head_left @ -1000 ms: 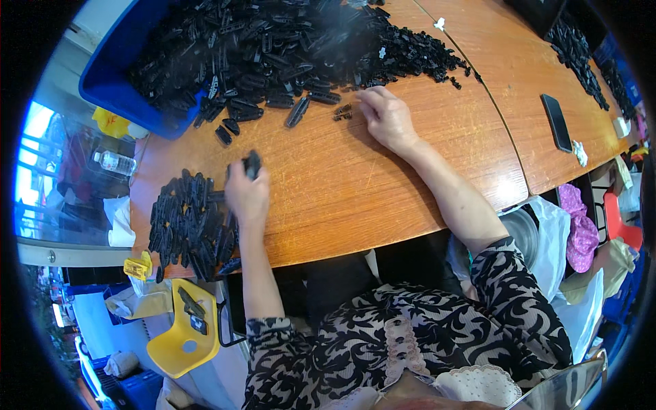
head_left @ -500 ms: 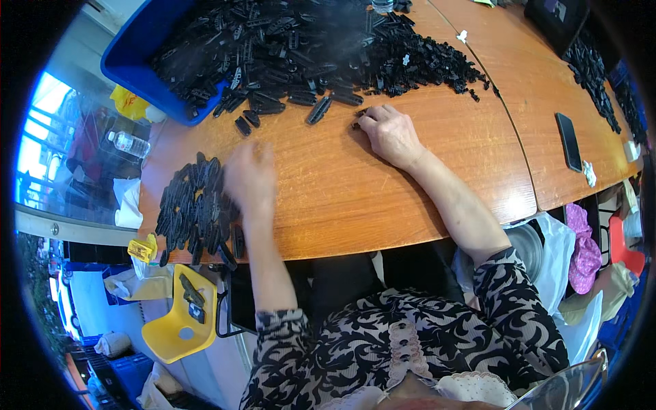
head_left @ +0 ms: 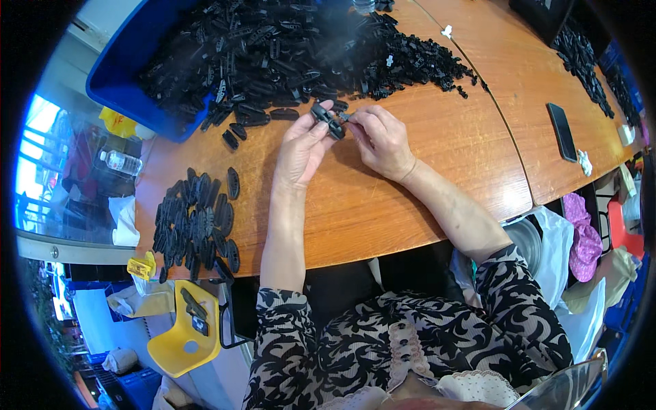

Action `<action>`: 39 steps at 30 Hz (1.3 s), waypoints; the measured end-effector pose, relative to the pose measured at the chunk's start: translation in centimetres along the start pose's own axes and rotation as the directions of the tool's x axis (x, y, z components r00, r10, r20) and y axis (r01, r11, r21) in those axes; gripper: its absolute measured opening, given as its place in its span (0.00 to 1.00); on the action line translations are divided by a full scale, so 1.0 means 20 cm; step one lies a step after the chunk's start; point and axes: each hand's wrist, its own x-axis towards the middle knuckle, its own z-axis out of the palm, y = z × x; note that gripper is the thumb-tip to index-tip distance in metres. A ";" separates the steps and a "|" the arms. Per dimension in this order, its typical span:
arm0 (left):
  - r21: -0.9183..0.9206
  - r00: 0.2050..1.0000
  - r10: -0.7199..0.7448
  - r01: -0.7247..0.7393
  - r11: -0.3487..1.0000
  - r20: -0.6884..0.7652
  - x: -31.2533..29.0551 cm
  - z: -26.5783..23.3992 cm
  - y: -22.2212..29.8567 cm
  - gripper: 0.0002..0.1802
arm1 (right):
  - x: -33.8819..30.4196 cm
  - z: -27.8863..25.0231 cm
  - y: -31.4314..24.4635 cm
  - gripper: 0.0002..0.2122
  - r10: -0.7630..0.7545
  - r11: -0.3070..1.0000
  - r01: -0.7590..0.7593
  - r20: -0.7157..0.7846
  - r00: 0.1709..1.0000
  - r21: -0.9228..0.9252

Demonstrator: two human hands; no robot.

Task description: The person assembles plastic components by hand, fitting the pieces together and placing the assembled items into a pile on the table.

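One long black plastic casing (head_left: 328, 121) is in my left hand (head_left: 301, 154), gripped between thumb and fingers and held up just above the wooden table (head_left: 376, 212), short of the big heap. My right hand (head_left: 384, 140) is narrowed to a pinch, thumb against forefinger, with what looks like a small dark fitting (head_left: 345, 117) at the tips, close against the casing's right side; whether it is seated or only being brought up to the casing, I cannot tell. So I judge this one piece to be midway. To my left, near the table edge, lies a bunch of similar casings (head_left: 195, 225), set roughly side by side and well apart from the heap; I take these as the ones done, though they are too small in view to check for a fitting in each. Much more seems left: a large jumbled heap of long black casings (head_left: 239, 55) lies in and beside the blue plastic bin (head_left: 113, 89), and a spread of small black fittings (head_left: 424, 61) runs on from it to the right. Two short dark pieces (head_left: 230, 140) lie loose below the heap, belonging to neither group. By that count, the set-aside bunch is only a modest share of the whole.
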 end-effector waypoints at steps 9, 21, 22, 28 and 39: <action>-0.088 0.989 0.047 -0.035 0.995 0.138 -0.04 0.07 0.00 0.22 | 0.02 0.01 -0.08 0.12 -0.090 0.996 0.089 -0.119 0.989 -0.009; -0.003 0.995 0.072 -0.072 0.997 0.066 -0.04 0.07 0.00 0.21 | 0.02 0.02 -0.08 0.15 -0.118 0.992 0.119 0.029 0.993 -0.049; -0.007 0.997 0.071 -0.071 0.997 0.017 -0.05 0.08 0.00 0.20 | 0.02 0.02 -0.08 0.14 -0.140 0.983 0.150 0.101 0.985 -0.106; -0.030 0.965 0.001 -0.010 0.999 -0.261 -0.03 0.03 -0.06 0.13 | -0.04 0.06 -0.13 0.18 -0.140 0.939 0.242 0.373 0.917 -0.243; 0.750 0.634 0.506 0.183 0.636 -0.584 0.22 -0.26 0.15 0.25 | 0.00 0.10 0.09 0.15 0.208 0.961 -0.134 0.316 0.926 -0.242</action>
